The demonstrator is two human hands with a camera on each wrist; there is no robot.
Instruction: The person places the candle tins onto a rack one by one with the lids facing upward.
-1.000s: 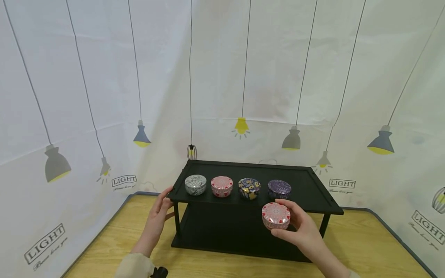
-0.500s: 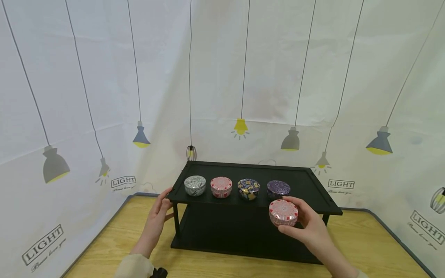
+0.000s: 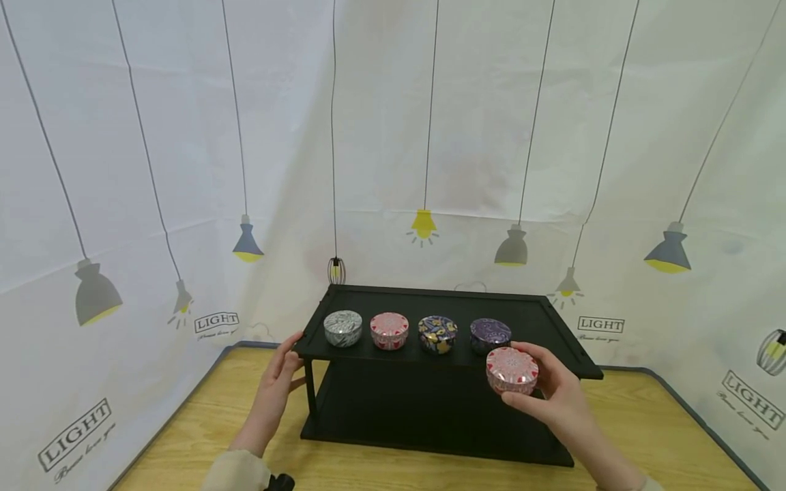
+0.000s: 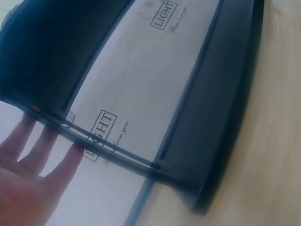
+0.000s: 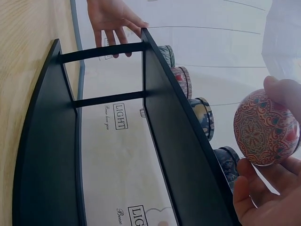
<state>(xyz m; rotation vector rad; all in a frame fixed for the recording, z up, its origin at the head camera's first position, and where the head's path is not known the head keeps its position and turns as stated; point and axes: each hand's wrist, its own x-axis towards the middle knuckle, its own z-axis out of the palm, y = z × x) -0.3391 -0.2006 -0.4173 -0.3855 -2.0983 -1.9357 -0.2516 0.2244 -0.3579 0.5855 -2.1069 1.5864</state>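
Observation:
My right hand (image 3: 555, 395) pinches a round pink tin (image 3: 512, 372) with red hearts between thumb and fingers. It is held at the front edge of the black two-tier shelf (image 3: 393, 296), overlapping the purple tin (image 3: 489, 335) in the head view. The right wrist view shows its patterned underside. On the top tier, a row runs from a grey-and-white tin (image 3: 343, 329) through another pink tin (image 3: 389, 331) and a navy-and-gold floral tin (image 3: 438, 334) to the purple one. With fingers extended, my left hand (image 3: 278, 389) touches the shelf's left side; its fingertips (image 4: 77, 149) meet the frame there.
The shelf stands on a wood-grain table (image 3: 638, 423). Below the top tier lies a black lower tier (image 3: 430, 416). White sheeting (image 3: 381, 136) printed with hanging lamps encloses the table at the back and both sides.
My right hand has carried the pink tin to the right and slightly upward, toward the right end of the row. The left hand stays on the shelf's side; the row of tins is unchanged.

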